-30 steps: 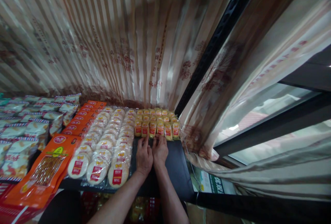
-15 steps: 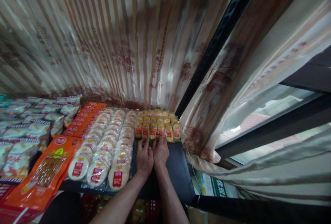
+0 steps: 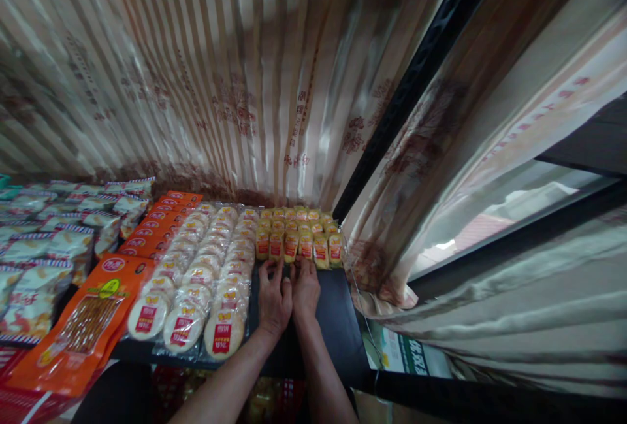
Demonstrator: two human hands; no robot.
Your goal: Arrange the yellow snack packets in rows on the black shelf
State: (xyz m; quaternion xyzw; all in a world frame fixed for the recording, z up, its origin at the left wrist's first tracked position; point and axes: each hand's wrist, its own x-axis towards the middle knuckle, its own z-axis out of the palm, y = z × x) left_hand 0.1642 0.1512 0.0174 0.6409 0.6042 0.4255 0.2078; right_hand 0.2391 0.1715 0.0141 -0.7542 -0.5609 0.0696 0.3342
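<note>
My left hand (image 3: 273, 298) and my right hand (image 3: 305, 289) lie side by side, palms down, on a black shelf (image 3: 337, 326). Their fingers are stretched forward and the fingertips touch the front row of small yellow snack packets (image 3: 298, 236), which stand in several rows at the back of the shelf. Neither hand grips a packet. Just left of my left hand lie rows of round white rice-cracker packets (image 3: 206, 280) with red labels.
Orange snack packs (image 3: 93, 319) and white chip bags (image 3: 44, 241) fill the shelf further left. A striped curtain (image 3: 220, 71) hangs behind the goods. A black post (image 3: 416, 65) and a window (image 3: 490, 228) stand at the right. Boxes (image 3: 406, 355) sit below the shelf's right end.
My hands have stayed at the front row of yellow packets, shifting only slightly; the view has drifted a little.
</note>
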